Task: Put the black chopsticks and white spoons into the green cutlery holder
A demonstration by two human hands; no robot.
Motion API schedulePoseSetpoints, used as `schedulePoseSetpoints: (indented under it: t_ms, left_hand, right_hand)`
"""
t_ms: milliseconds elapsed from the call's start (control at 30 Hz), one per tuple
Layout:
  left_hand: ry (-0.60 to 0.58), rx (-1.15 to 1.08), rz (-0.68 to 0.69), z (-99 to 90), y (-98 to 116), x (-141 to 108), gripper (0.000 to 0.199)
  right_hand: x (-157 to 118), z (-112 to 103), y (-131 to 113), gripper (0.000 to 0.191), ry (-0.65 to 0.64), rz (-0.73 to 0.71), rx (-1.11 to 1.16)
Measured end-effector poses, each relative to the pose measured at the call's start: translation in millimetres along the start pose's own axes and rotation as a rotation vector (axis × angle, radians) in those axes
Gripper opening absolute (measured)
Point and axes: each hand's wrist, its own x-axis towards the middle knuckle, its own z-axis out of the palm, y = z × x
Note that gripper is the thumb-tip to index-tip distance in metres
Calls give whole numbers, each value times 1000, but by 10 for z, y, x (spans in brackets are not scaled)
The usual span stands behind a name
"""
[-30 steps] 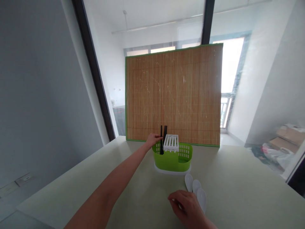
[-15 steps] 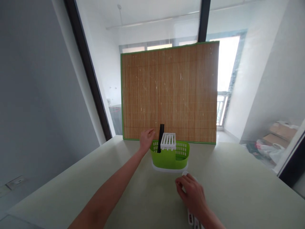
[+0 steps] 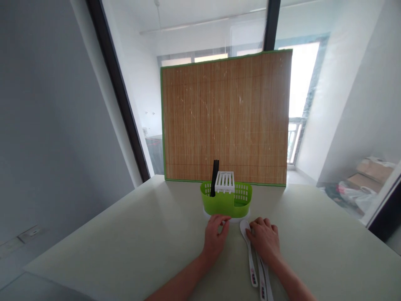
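My right hand (image 3: 265, 239) lies over several white spoons on the table, its fingers curled down and the thumb against the neck of the leftmost spoon (image 3: 251, 261). The other spoons' handles (image 3: 261, 282) stick out below the palm; their bowls are hidden under the hand. My left hand (image 3: 215, 235) is empty, thumb and fingers apart, just in front of a green cutlery basket (image 3: 224, 205). The basket has a white base and a white slotted rack (image 3: 224, 181) on top. Black chopsticks (image 3: 214, 177) stand in its left compartment.
A bamboo mat (image 3: 225, 121) with green edging stands upright at the back of the pale table (image 3: 131, 234). Behind it is a glass partition with a dark frame. Cardboard boxes and plastic bags (image 3: 363, 194) lie on the floor at the right.
My left hand has moved from the basket's left side to its front. My right hand has shifted slightly right, and the leftmost spoon now shows in full.
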Motion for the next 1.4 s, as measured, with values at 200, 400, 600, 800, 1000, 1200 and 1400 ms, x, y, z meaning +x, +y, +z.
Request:
schedulePoseSetpoints:
  t_ms: [200, 400, 600, 800, 1000, 1200, 1400]
  left_hand:
    - [-52, -5, -89, 1, -61, -24, 21]
    - [-35, -61, -121, -33, -40, -54, 22]
    - [-13, -101, -100, -55, 2, -70, 21]
    - [17, -134, -14, -156, 163, -112, 19]
    - [-13, -67, 172, -212, 530, -127, 21]
    - [-83, 233, 279, -268, 708, -43, 14]
    - [39, 423, 381, -729, 811, 249, 16]
  right_hand:
    - [70, 20, -22, 24, 175, 24, 207]
    - [131, -253, -184, 24, 224, 19, 586]
    - [18, -461, -369, 13, 333, -104, 668]
    - [-49, -453, -400, 9, 318, -146, 680]
    - [-71, -473, -397, 10, 311, -184, 693]
    - [-79, -488, -383, 9, 327, -176, 691]
    - [-81, -463, -358, 16, 299, -259, 640]
